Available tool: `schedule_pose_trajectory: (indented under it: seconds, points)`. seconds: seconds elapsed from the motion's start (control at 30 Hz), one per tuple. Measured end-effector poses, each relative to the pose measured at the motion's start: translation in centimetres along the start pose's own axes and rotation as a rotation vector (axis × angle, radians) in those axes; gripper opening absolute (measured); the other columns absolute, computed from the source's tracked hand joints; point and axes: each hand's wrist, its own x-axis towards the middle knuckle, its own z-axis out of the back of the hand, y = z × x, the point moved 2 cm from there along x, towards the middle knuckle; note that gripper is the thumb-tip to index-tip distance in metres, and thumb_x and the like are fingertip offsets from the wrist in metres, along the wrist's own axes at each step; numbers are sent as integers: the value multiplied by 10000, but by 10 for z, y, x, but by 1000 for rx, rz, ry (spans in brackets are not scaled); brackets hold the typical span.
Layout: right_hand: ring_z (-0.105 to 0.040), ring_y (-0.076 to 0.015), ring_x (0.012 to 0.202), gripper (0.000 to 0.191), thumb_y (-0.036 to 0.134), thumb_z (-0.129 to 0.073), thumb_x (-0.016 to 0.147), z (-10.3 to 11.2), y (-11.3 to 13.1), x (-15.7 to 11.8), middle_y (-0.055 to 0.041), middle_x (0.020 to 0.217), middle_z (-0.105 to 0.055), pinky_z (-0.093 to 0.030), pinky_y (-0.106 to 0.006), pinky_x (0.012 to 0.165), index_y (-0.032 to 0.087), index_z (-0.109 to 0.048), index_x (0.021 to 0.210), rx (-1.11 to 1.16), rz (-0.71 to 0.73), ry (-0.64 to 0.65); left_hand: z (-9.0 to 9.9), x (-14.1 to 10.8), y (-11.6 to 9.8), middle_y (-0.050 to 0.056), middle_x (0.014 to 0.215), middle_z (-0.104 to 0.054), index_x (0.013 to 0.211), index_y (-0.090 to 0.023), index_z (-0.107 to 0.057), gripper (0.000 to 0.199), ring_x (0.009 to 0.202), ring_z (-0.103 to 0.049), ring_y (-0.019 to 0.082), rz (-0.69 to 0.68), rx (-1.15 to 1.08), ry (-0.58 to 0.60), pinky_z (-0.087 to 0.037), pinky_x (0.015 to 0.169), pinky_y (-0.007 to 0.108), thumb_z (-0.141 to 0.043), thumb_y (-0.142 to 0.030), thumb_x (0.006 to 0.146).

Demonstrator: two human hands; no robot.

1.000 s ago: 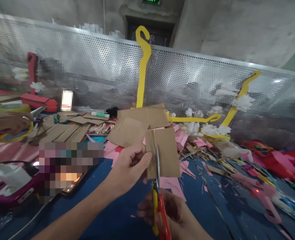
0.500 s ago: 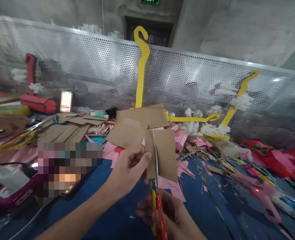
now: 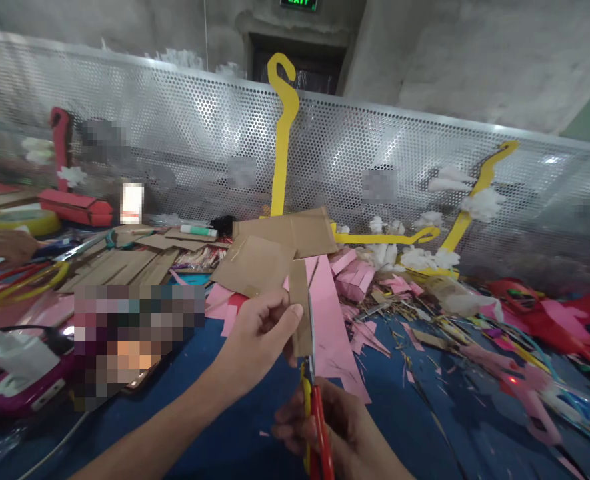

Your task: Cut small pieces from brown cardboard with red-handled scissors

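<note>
My left hand pinches a narrow brown cardboard strip upright between thumb and fingers. In my right hand are scissors with red and yellow handles, their blades closed and pointing up along the strip's right edge. Behind the blades lies a sheet of pink paper. Two larger flat pieces of cardboard, one being a squarish sheet, rest just beyond my left hand. Scraps of pink paper lie to the right of the scissors.
A yellow hook shape stands before the perforated metal panel. At right lie a pink glue gun and scrap piles. A power strip and a pixelated phone-like object lie left. Another person's hand is at far left.
The wide cardboard part right of the blades has come away and is out of sight, uncovering pink paper. The scissors have closed. The narrow strip stays in my left hand.
</note>
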Motion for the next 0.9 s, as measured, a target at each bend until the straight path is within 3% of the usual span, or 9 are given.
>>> schedule_pose_trajectory:
  seconds: [0.27,0.47,0.6,0.7,0.77,0.9]
  points:
    - [-706,-182,878,419,502,-755,815,-4,0,2,-86,997,-683,-532,-330,841,168,-587,1003,49,7,-5,0,2,3,-37,530,-559,682,-182,-489,341,422,-563,106,12,-41,2,-411,455,229,-511,-361,971]
    - [-578,-125,714,560,574,-859,633,0,-2,3,8,802,-561,-520,-303,742,205,-570,940,25,112,5,4,3,4,-46,551,-528,685,-177,-498,338,431,-546,94,22,-124,-26,-389,441,214,-538,-376,955]
    - [-595,-256,1007,721,699,-812,587,-3,17,-12,-86,1058,-599,-474,-465,969,270,-619,1134,3,94,50,8,5,7,-55,522,-495,664,-182,-468,343,422,-517,94,62,-206,-79,-396,459,223,-551,-355,947]
    - [-595,-264,1017,633,687,-775,656,-6,28,-17,-86,1060,-595,-439,-485,1010,292,-645,1134,-43,142,29,9,6,7,-35,564,-529,684,-174,-493,318,437,-503,95,81,-328,-97,-404,479,237,-518,-339,955]
    - [-605,-241,959,623,719,-725,689,-4,24,-14,-81,1032,-588,-477,-448,949,270,-646,1113,-51,143,51,9,7,5,-29,575,-530,693,-170,-498,308,437,-474,87,99,-410,-110,-384,478,234,-490,-328,958]
    - [-609,-182,774,723,821,-629,681,4,3,1,-42,874,-562,-542,-327,686,202,-611,1052,51,110,213,8,9,4,-44,577,-467,699,-177,-471,276,438,-400,78,142,-476,-137,-337,454,223,-500,-332,925]
